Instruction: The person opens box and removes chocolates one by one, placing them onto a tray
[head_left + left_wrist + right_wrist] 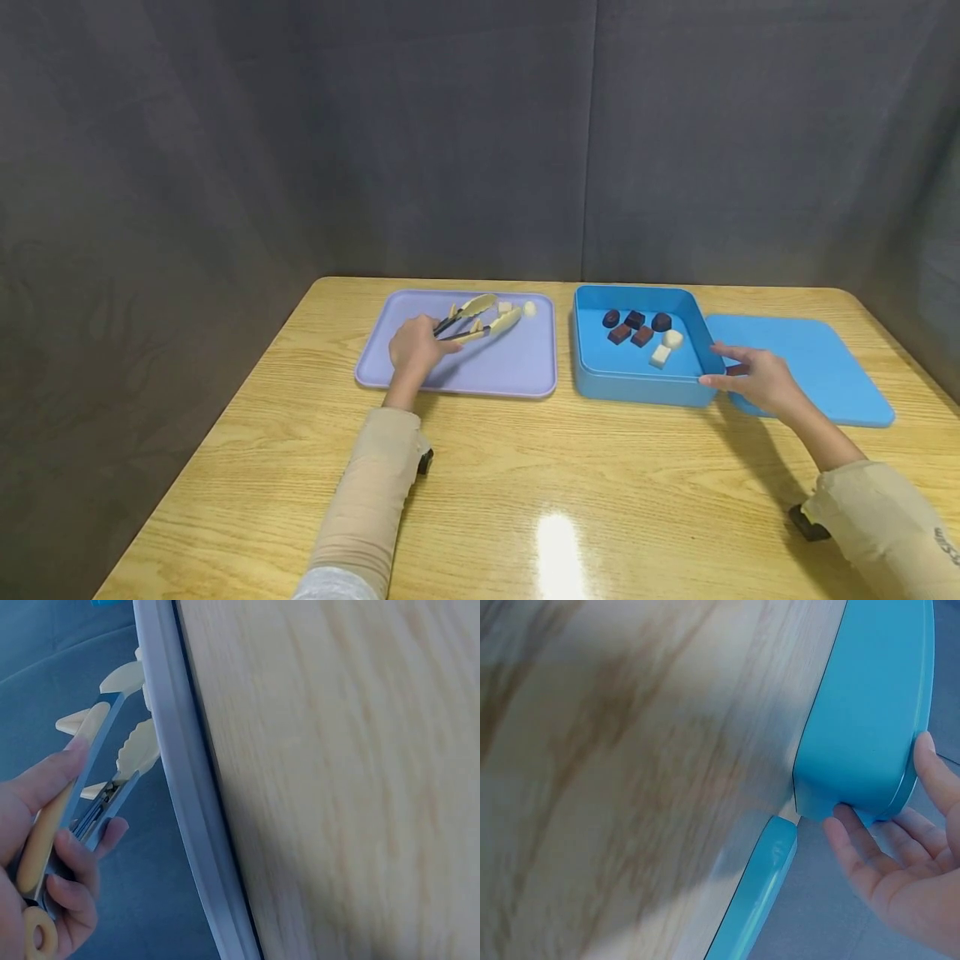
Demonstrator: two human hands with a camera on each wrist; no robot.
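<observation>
The left hand (414, 343) grasped cream-tipped metal tongs (489, 330), spread over a flat lavender tray (517, 367) near small white pieces (529, 308); the right hand (759, 377) held a blue rectangular box (637, 388) by its corner. Gentle, centred squeezing was judged advisable.

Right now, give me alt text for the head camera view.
A person's left hand holds spread tongs over a lilac tray with two white pieces; the right hand touches the near right corner of a blue box holding five dark pieces and two white ones. A flat blue lid lies right of the box on the wooden table.
</observation>
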